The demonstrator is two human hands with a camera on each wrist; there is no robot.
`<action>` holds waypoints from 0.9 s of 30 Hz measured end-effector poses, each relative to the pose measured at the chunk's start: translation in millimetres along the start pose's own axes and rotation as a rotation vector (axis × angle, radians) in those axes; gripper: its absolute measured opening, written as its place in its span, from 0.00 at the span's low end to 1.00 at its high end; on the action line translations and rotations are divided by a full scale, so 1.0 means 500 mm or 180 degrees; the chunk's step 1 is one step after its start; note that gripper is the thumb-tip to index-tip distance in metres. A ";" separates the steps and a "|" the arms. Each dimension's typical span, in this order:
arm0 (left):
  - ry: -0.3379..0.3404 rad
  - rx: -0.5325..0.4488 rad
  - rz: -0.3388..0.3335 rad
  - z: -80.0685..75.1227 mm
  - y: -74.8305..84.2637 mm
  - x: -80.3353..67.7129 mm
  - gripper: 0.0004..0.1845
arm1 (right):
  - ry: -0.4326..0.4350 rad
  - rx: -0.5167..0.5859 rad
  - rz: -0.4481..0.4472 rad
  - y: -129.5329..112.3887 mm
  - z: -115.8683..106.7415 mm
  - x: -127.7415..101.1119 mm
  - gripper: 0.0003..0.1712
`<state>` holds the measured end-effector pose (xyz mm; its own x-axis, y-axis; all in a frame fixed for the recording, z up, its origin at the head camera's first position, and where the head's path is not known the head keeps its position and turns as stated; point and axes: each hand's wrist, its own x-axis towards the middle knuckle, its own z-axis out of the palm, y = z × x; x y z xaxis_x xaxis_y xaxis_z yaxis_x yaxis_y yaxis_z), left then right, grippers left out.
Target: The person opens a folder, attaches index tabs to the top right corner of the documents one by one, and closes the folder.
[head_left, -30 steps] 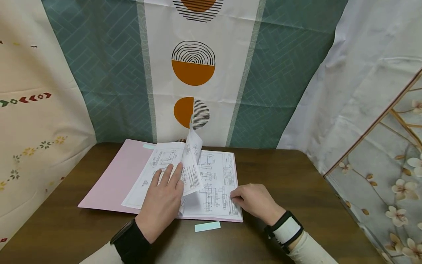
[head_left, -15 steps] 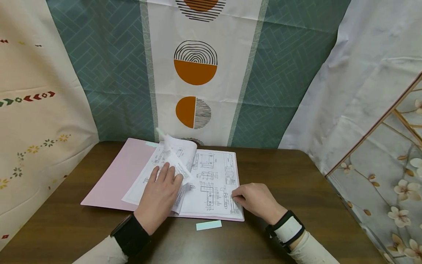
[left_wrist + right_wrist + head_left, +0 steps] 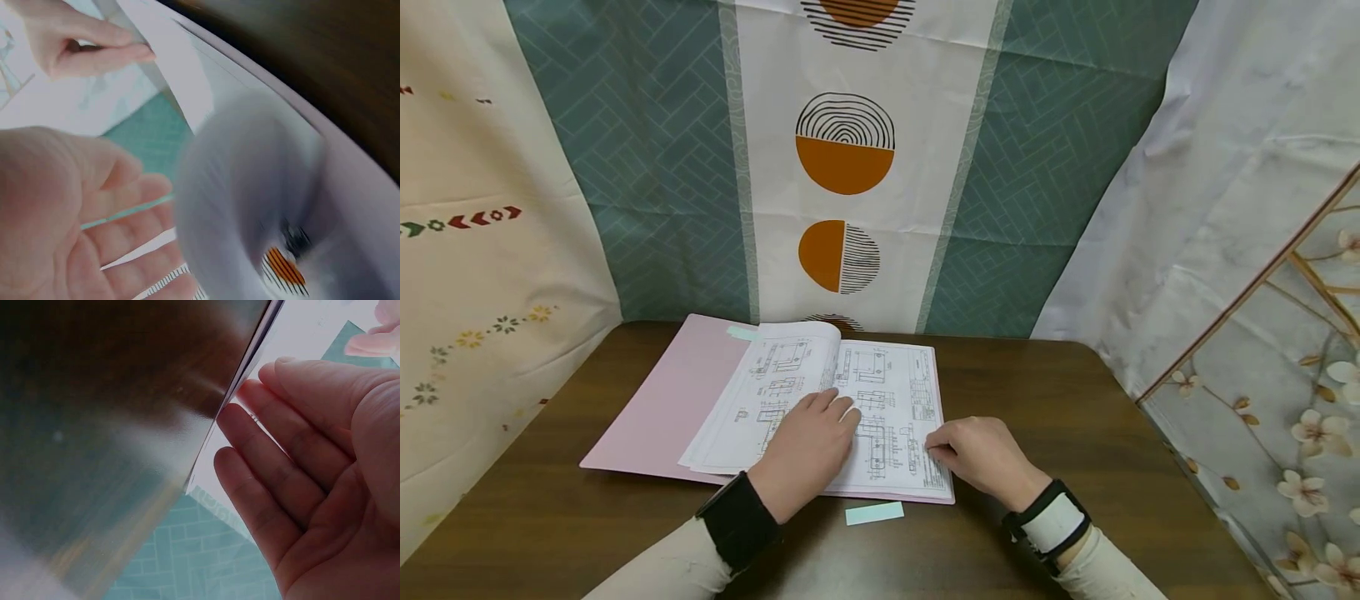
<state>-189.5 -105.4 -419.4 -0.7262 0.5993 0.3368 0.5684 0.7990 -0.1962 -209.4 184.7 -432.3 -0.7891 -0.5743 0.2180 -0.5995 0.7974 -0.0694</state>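
Drawings (image 3: pixel 820 400) lie open in the pink folder (image 3: pixel 655 408) on the counter (image 3: pixel 1075 467). We keep the left hand (image 3: pixel 811 446) flat, fingers straight, pressing the turned sheet near the folder's spine. The right hand (image 3: pixel 981 454) rests fingers relaxed at the folder's right edge, steadying the stack. Press evenly; avoid creasing.
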 end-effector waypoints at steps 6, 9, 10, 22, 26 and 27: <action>-0.0251 -0.0049 0.0133 0.009 0.024 0.019 0.13 | 0.0014 0.0016 0.0021 0.000 0.002 -0.004 0.07; -0.0382 -0.0045 0.0096 0.011 0.022 0.018 0.14 | 0.0009 -0.0001 0.0043 0.001 0.001 -0.004 0.08; -0.0413 -0.0037 0.0078 0.012 0.021 0.017 0.14 | 0.0009 -0.0003 0.0052 0.001 0.001 -0.003 0.08; -0.0516 -0.0298 -0.0204 0.027 0.015 0.010 0.10 | 0.0028 0.0020 -0.0037 0.006 0.002 0.001 0.08; -0.0475 -0.0289 -0.0188 0.029 0.011 0.014 0.10 | 0.0012 0.0032 -0.0012 0.008 0.004 0.004 0.09; -0.0479 -0.0284 -0.0183 0.031 0.010 0.015 0.11 | 0.0006 0.0028 -0.0001 0.009 0.005 0.005 0.09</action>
<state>-198.3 -96.2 -432.1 -0.8044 0.5586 0.2021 0.5514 0.8287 -0.0958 -214.3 186.3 -434.5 -0.7887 -0.5741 0.2198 -0.6008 0.7956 -0.0778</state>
